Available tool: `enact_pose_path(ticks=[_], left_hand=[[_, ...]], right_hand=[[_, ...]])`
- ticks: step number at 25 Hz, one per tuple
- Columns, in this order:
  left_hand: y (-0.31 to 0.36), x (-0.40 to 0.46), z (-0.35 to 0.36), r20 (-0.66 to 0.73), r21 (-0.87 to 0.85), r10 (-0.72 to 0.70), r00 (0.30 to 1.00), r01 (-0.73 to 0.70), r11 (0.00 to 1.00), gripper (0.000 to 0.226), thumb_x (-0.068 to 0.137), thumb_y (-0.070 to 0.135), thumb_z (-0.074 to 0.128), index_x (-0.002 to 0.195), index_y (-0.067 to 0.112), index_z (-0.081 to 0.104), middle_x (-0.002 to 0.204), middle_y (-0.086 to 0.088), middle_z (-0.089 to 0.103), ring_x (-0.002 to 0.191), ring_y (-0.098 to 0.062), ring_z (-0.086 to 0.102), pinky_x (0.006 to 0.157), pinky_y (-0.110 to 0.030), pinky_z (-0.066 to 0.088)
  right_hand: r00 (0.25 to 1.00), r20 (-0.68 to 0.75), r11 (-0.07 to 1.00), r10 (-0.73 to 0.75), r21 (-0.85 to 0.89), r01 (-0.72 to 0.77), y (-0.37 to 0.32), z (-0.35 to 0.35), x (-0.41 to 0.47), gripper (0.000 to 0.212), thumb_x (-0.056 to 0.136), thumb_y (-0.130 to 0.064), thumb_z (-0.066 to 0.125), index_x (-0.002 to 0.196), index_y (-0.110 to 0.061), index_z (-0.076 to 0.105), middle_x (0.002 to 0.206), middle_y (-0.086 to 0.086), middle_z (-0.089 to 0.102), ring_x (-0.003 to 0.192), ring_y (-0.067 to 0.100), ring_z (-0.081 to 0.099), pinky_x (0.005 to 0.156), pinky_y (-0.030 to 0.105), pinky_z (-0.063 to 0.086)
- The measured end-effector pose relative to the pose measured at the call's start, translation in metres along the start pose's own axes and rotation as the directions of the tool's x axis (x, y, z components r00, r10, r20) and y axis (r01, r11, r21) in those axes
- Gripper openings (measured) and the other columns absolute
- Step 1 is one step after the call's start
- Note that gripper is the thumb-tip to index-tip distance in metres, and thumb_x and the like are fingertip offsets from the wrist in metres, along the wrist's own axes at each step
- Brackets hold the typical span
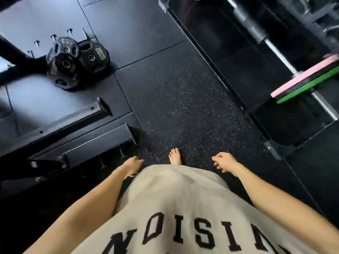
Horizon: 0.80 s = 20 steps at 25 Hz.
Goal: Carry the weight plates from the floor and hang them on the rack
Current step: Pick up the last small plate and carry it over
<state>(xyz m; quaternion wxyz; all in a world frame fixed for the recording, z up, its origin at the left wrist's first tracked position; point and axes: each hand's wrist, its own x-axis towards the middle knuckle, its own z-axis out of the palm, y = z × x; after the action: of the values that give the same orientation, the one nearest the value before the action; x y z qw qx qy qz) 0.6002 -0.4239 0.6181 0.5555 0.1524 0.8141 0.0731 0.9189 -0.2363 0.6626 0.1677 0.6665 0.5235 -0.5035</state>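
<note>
L hand (133, 165) & R hand (224, 163) loose, empty at sides; black plates (73, 61) on rack (16, 54) far left

The person wore a loose beige T-shirt (176, 208) that filled the lower middle of the view. Across its front ran large black block capitals (192, 237), seen upside down from above and cut off by the bottom edge. A strip of dark garment (126, 182) showed beside the shirt's hem. Both forearms were bare, with no sleeves reaching them, and neither the left hand (133, 165) nor the right hand (224, 162) carried gloves or rings. One foot (175, 156) was bare.
</note>
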Motion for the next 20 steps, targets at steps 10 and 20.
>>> enact_pose_path(ticks=[10, 20], left_hand=[[0.15, 0.079, -0.154, -0.084, -0.348, -0.106, 0.991, 0.071, 0.935, 0.025, 0.104, 0.029, 0.043, 0.117, 0.011, 0.053, 0.105, -0.011, 0.061, 0.086, -0.022, 0.057, 0.076, -0.034, 0.047], [0.224, 0.168, -0.333, -0.3, -0.526, -0.325, 0.897, 0.128, 0.841, 0.025, 0.096, 0.031, 0.054, 0.108, 0.011, 0.064, 0.11, -0.013, 0.069, 0.102, -0.03, 0.064, 0.082, -0.035, 0.05]], right_hand=[[0.966, 0.158, 0.903, -0.203, -0.353, 0.247, -0.317, -0.061, 0.155, 0.014, 0.095, -0.027, 0.059, 0.085, -0.019, 0.064, 0.082, 0.002, 0.068, 0.085, 0.021, 0.064, 0.085, 0.038, 0.051], [0.834, 0.436, 0.616, -0.337, -0.568, 0.546, -0.657, -0.049, 0.243, 0.016, 0.1, -0.03, 0.052, 0.102, -0.016, 0.059, 0.096, 0.003, 0.065, 0.087, 0.018, 0.059, 0.079, 0.033, 0.047]])
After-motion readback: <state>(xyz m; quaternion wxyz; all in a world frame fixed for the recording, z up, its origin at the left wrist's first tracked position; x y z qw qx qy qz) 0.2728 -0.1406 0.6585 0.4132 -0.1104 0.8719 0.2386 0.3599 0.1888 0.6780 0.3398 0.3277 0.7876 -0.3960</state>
